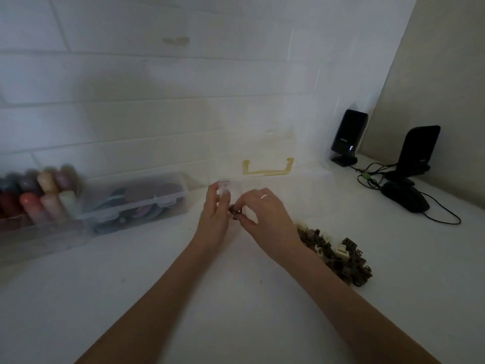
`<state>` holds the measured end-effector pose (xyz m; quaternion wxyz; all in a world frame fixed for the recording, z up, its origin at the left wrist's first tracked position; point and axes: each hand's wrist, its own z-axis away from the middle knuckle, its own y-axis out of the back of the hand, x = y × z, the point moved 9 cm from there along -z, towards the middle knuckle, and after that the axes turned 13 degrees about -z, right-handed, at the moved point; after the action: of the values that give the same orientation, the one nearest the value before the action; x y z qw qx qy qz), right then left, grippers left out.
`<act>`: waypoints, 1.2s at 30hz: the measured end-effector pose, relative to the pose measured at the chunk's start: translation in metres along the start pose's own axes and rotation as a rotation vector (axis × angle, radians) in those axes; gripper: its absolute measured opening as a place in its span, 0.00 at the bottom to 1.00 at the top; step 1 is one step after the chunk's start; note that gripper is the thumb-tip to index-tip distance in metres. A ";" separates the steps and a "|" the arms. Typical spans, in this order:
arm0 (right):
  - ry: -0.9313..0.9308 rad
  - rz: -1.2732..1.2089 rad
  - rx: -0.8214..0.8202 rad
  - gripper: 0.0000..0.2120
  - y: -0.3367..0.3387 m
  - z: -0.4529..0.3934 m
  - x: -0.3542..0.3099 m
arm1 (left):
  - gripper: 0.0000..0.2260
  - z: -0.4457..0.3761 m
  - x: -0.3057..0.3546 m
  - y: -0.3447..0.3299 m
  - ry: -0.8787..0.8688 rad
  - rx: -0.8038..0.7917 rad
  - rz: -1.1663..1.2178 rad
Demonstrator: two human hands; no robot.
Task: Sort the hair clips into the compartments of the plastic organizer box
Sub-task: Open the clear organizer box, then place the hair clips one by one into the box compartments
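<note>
While L hand (215, 211) grips small clear box (231, 190) above table (183, 298), R hand (265, 211) pinches dark clip (235, 210) just below box. Clip pile (336, 253) near R forearm, on table.

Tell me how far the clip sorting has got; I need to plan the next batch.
Early, it seems. Nothing sorted is clearly visible. In hand: the left hand holds a small clear container while the right hand pinches a dark clip beside it. Left: a large pile of brown and cream clips on the white table.
</note>
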<state>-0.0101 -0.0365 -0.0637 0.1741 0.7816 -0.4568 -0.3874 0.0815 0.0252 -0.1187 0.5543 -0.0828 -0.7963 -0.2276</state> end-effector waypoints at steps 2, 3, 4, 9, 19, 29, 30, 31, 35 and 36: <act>0.020 0.039 -0.023 0.05 -0.003 0.001 0.004 | 0.13 -0.002 -0.003 0.000 0.031 0.011 0.023; 0.015 0.007 -0.036 0.06 0.001 0.000 0.005 | 0.13 -0.003 -0.004 0.001 0.042 0.018 0.035; 0.001 -0.052 -0.027 0.07 0.010 -0.001 0.006 | 0.12 -0.003 -0.005 0.001 0.054 0.024 0.048; -0.194 -0.146 0.024 0.06 0.096 0.004 0.031 | 0.09 -0.011 -0.015 -0.003 0.163 0.014 0.130; -0.462 0.018 -0.221 0.12 0.087 0.069 0.095 | 0.09 -0.007 -0.014 0.001 0.121 0.064 0.066; -0.487 -0.067 -0.325 0.14 0.055 0.074 0.092 | 0.08 -0.006 -0.018 0.002 0.129 0.078 0.148; -0.502 -0.087 -0.302 0.10 0.056 0.075 0.093 | 0.07 -0.006 -0.019 0.002 0.137 0.078 0.149; -0.516 -0.108 -0.275 0.07 0.057 0.075 0.093 | 0.06 -0.006 -0.019 0.002 0.142 0.078 0.149; -0.490 -0.158 -0.148 0.06 0.068 0.072 0.090 | 0.06 -0.006 -0.018 0.002 0.136 0.086 0.151; -0.464 -0.171 -0.131 0.07 0.070 0.070 0.087 | 0.07 -0.005 -0.018 0.002 0.134 0.087 0.145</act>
<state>-0.0796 -0.1414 -0.1038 0.0814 0.6944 -0.3909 -0.5986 0.0935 0.0266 -0.1333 0.6244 -0.1006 -0.7584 -0.1574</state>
